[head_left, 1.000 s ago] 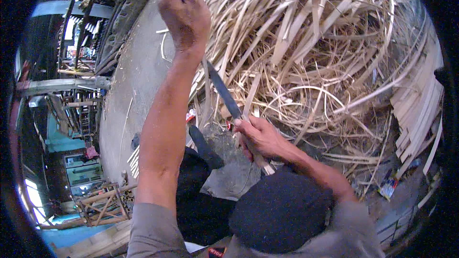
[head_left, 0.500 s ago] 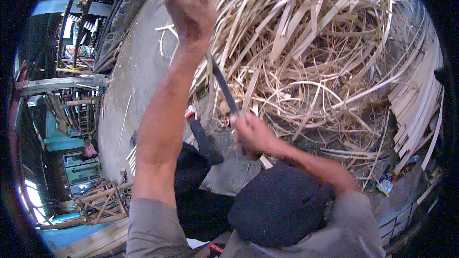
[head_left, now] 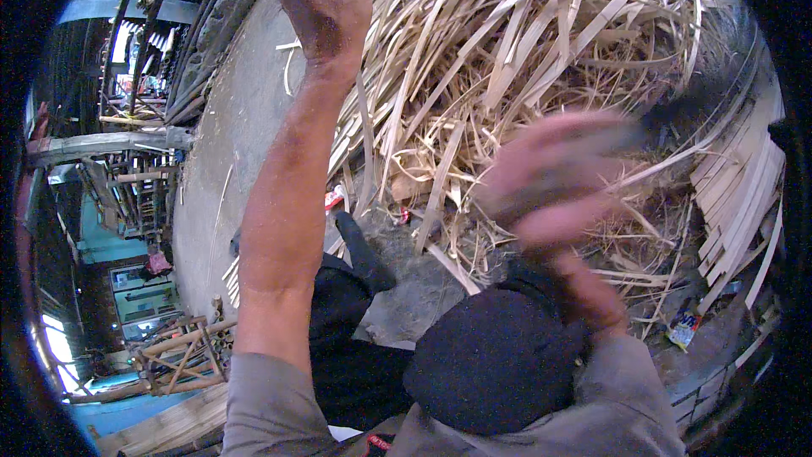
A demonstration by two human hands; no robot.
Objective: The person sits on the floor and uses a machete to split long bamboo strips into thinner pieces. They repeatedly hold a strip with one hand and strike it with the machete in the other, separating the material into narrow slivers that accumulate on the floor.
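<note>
My left hand [head_left: 326, 8] is raised at the top edge, with its arm stretched far forward. Its fingers are closed round something thin and dark that runs out of the picture, so I cannot make out what it is. To the right, my right hand [head_left: 554, 178] is smeared by motion above the pile of strips. It grips a long-bladed knife [head_left: 689, 106], whose dark blur points up and to the right. Beneath both hands lies a big tangled heap of pale bamboo-like strips and shavings [head_left: 507, 59].
A stack of flat pale slats [head_left: 740, 195] lies at the far right, with a small colourful packet [head_left: 683, 327] nearer. My dark-clothed leg [head_left: 338, 296] is bent on the grey floor [head_left: 245, 110]. Bamboo frames [head_left: 182, 355] stand at the left. A dark rounded cap [head_left: 499, 364] fills the lower middle.
My right hand has swung right with the knife, whose blade pointed up and left before and now points right. My left hand has shifted slightly left and up, still closed.
</note>
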